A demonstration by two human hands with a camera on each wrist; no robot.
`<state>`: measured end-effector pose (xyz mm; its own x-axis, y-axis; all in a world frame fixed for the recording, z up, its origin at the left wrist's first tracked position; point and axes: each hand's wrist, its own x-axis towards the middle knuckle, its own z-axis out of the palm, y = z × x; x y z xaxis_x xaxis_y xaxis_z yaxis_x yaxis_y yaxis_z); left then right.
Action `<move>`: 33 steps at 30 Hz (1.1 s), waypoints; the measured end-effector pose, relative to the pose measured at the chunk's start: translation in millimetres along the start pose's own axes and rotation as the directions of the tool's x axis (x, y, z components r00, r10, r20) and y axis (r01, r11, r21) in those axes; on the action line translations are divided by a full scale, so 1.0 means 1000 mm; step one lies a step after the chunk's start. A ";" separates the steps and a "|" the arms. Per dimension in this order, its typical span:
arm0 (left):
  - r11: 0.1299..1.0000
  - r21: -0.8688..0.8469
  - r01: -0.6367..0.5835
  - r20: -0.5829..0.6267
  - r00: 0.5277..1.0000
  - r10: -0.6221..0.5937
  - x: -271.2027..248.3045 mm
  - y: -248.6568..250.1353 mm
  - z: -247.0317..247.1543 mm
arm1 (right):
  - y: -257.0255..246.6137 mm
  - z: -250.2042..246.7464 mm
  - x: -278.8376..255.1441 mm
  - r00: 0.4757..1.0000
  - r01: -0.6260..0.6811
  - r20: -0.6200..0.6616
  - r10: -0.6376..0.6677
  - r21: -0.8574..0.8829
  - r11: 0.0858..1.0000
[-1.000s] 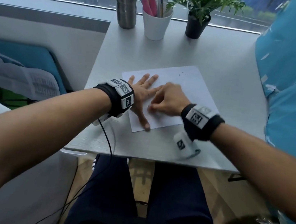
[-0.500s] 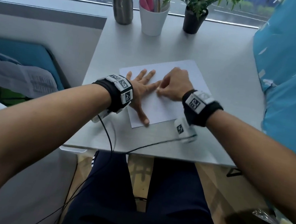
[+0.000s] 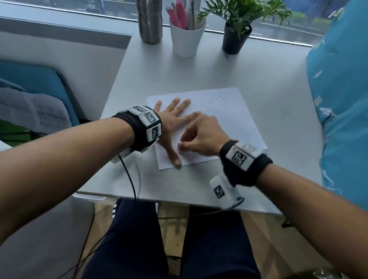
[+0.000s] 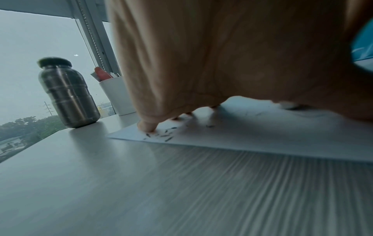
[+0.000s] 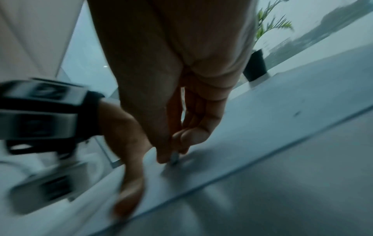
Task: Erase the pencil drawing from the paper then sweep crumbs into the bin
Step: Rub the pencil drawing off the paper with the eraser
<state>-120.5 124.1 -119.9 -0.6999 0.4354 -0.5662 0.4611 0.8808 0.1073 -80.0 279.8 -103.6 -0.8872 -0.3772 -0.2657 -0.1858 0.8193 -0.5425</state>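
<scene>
Hands working an eraser over a sheet at a window desk

Fingers of the right hand [image 3: 204,137] are curling down and pinching a small eraser [image 5: 174,157], its tip touching the paper [image 3: 235,115]. The left hand [image 3: 173,124] is lying flat with fingers spread, pressing on the sheet's left part. Dark eraser crumbs [image 4: 161,135] are lying beside the left fingertips, near the sheet's far left corner. The paper is sitting near the tabletop's [image 3: 268,80] front edge. Along the far edge are standing a steel bottle [image 3: 149,10], a white cup of pens [image 3: 186,36] and a potted plant [image 3: 237,29].
</scene>
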 end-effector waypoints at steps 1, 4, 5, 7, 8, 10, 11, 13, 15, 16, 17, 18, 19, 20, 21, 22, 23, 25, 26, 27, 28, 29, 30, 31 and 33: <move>1.000 -0.006 -0.002 0.001 1.000 0.002 -0.001 0.000 -0.001 | 0.005 -0.009 0.008 0.999 -0.023 -0.031 0.023 -0.003 1.000; 1.000 -0.024 0.000 -0.002 1.000 0.000 -0.002 0.001 -0.003 | 0.022 -0.035 0.028 0.968 -0.119 -0.220 0.120 0.017 0.993; 1.000 -0.029 0.002 0.000 1.000 -0.002 -0.002 0.002 -0.002 | 0.021 -0.033 0.028 0.964 -0.113 -0.241 0.114 0.015 0.993; 1.000 -0.018 0.010 0.001 1.000 -0.010 0.000 0.002 0.000 | 0.009 -0.013 0.013 0.984 -0.049 -0.174 0.049 0.000 0.999; 1.000 -0.004 0.013 0.002 1.000 -0.013 0.001 0.002 0.001 | 0.000 -0.002 0.001 0.995 -0.009 -0.101 0.008 -0.009 1.000; 1.000 0.005 0.012 0.003 1.000 -0.012 0.001 0.001 0.001 | -0.008 0.004 -0.010 1.000 0.027 0.002 -0.027 -0.015 1.000; 1.000 0.004 0.007 0.001 1.000 -0.007 0.000 0.001 0.000 | -0.006 -0.002 -0.004 1.000 0.014 -0.005 -0.014 -0.026 1.000; 1.000 -0.004 -0.002 0.001 1.000 0.002 0.000 0.001 -0.002 | 0.007 -0.021 0.014 0.991 -0.068 -0.118 0.066 -0.018 0.998; 1.000 -0.016 0.000 0.001 1.000 0.000 -0.002 0.002 -0.002 | 0.014 -0.029 0.020 0.970 -0.107 -0.217 0.107 0.010 0.994; 1.000 -0.015 0.003 -0.002 1.000 -0.003 -0.001 0.002 -0.002 | 0.010 -0.023 0.016 0.972 -0.093 -0.216 0.093 0.009 0.996; 1.000 -0.009 0.005 0.000 1.000 -0.005 -0.001 0.002 -0.001 | 0.006 -0.012 0.010 0.983 -0.054 -0.175 0.050 -0.016 0.998; 1.000 0.004 0.004 -0.001 1.000 -0.004 0.000 0.002 0.000 | -0.001 -0.003 -0.002 0.994 -0.015 -0.106 0.010 -0.042 0.999; 1.000 0.020 0.001 -0.007 1.000 -0.001 0.000 0.002 0.000 | -0.005 0.004 -0.010 0.999 0.016 -0.046 -0.018 -0.042 0.999; 1.000 0.029 0.001 -0.008 1.000 -0.001 0.000 0.001 0.000 | -0.006 0.001 -0.012 1.000 0.014 -0.010 -0.015 -0.046 0.999; 1.000 0.030 0.002 -0.002 1.000 -0.002 0.000 0.001 0.001 | -0.002 -0.006 -0.007 1.000 -0.007 -0.020 0.006 -0.050 0.999; 1.000 0.025 0.004 0.001 1.000 -0.004 -0.001 0.002 0.000 | 0.004 -0.016 0.003 0.996 -0.052 -0.075 0.048 -0.049 0.997; 1.000 0.021 0.006 0.003 1.000 -0.006 -0.001 0.002 -0.001 | 0.010 -0.025 0.011 0.986 -0.084 -0.144 0.078 -0.035 0.996; 1.000 0.012 0.009 0.009 1.000 -0.009 -0.001 0.004 -0.002 | 0.014 -0.028 0.016 0.972 -0.090 -0.220 0.081 -0.031 0.995; 1.000 0.014 0.010 0.010 1.000 -0.011 -0.001 0.004 -0.002 | 0.009 -0.020 0.012 0.977 -0.075 -0.202 0.066 -0.036 0.997; 1.000 0.018 0.012 0.011 1.000 -0.012 0.000 0.004 -0.001 | 0.004 -0.008 0.004 0.988 -0.032 -0.155 0.023 -0.055 0.998; 1.000 0.024 0.011 0.013 1.000 -0.011 0.000 0.004 -0.001 | -0.004 0.001 -0.007 0.996 0.008 -0.089 -0.014 -0.062 0.998; 1.000 0.028 0.012 0.014 1.000 -0.012 0.001 0.004 -0.001 | -0.006 0.004 -0.013 0.998 0.036 -0.044 -0.038 -0.057 0.998; 0.999 0.030 0.012 0.014 1.000 -0.013 0.000 0.004 -0.001 | -0.005 -0.002 -0.012 1.000 0.016 -0.021 -0.018 -0.068 0.998; 0.999 0.034 0.011 0.012 1.000 -0.011 0.000 0.004 -0.001 | 0.000 -0.012 -0.004 0.999 -0.016 -0.046 0.012 -0.081 0.997; 0.999 0.036 0.008 0.018 1.000 -0.009 -0.001 0.004 -0.002 | 0.013 -0.032 0.012 0.985 -0.092 -0.154 0.078 -0.085 0.992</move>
<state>-119.8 127.6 -117.2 -0.6943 0.4242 -0.5814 0.4750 0.8770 0.0728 -106.7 299.6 -88.4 -0.9533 -0.2414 -0.1815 -0.1391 0.8842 -0.4459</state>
